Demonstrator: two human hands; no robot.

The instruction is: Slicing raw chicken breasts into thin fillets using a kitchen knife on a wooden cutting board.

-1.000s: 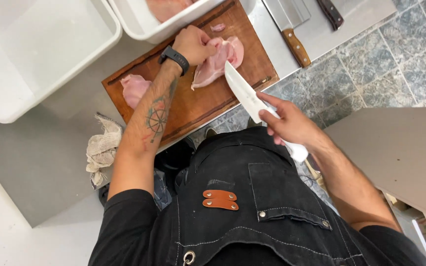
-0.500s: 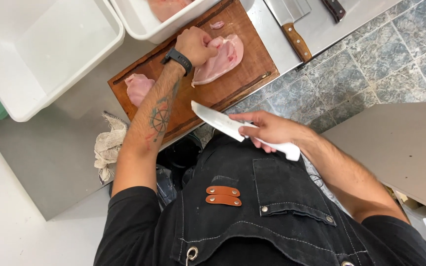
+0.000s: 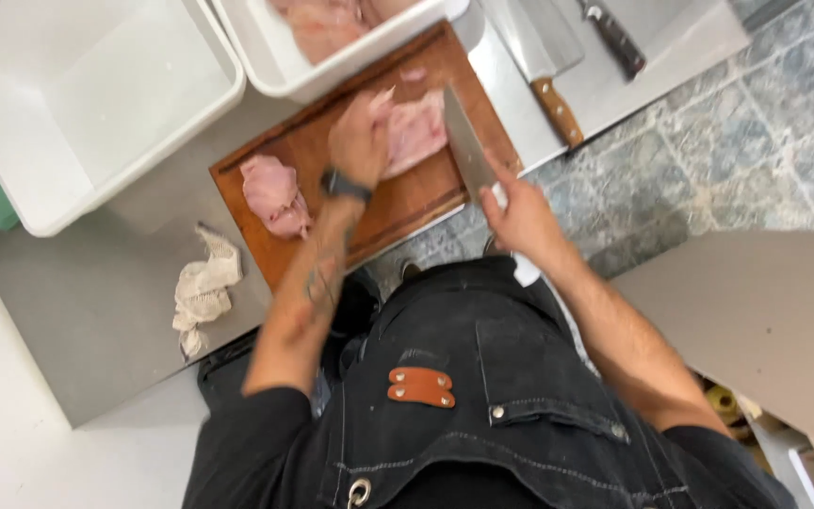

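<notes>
A wooden cutting board point(image 3: 407, 203) lies on the steel counter. My left hand point(image 3: 358, 141) presses flat on a raw chicken piece point(image 3: 418, 130) in the middle of the board. My right hand point(image 3: 520, 215) grips a white-handled knife point(image 3: 466, 151), its blade standing at the right side of that piece, point toward the far edge. A second raw chicken piece point(image 3: 273, 193) rests on the board's left end. A dark watch band circles my left wrist.
An empty white tub point(image 3: 77, 104) stands at the left, and another white tub point(image 3: 332, 42) with raw chicken sits behind the board. A cleaver point(image 3: 544, 57) and a dark-handled knife point(image 3: 614, 38) lie at the right. A crumpled cloth point(image 3: 204, 287) sits near the counter's edge.
My right hand has swung the knife from in front of my apron up to the board, beside the chicken. My left hand stayed on the chicken piece.
</notes>
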